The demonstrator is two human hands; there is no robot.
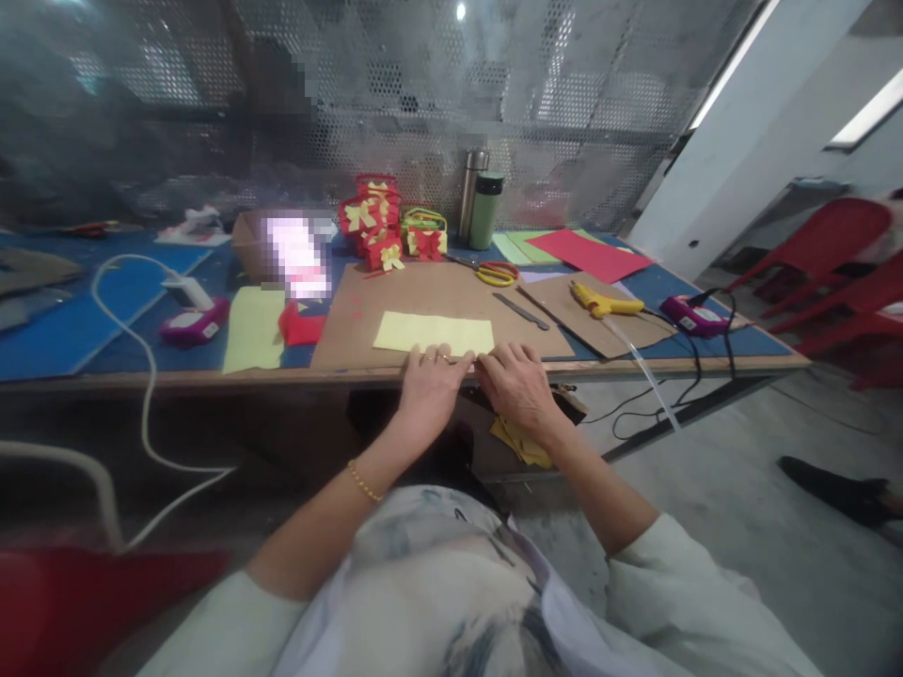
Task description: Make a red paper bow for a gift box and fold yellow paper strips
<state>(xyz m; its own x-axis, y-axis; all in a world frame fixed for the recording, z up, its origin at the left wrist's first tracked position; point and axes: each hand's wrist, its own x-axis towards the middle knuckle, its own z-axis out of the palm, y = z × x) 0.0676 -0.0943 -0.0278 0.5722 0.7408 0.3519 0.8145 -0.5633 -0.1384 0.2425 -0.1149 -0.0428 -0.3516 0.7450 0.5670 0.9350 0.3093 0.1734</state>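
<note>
A pale yellow paper strip point(434, 331) lies lengthwise on a brown cardboard sheet point(345, 315), close to the table's front edge. My left hand point(429, 390), with a ring on one finger, grips its near edge with fingers bent. Beside it my right hand point(518, 387) pinches the near edge at the right corner. The fingertips of both hands almost meet, and my thumbs are mostly hidden. Beyond the strip are a craft knife point(520, 311) and yellow-and-red-handled scissors point(496, 273).
A yellow glue gun point(603, 301) rests on cardboard at right, near a purple power socket point(695, 315). Red paper lanterns point(371, 221) with yellow bows and a green flask point(486, 212) stand behind. Yellow-green paper point(254, 329) and a red piece point(302, 326) lie left.
</note>
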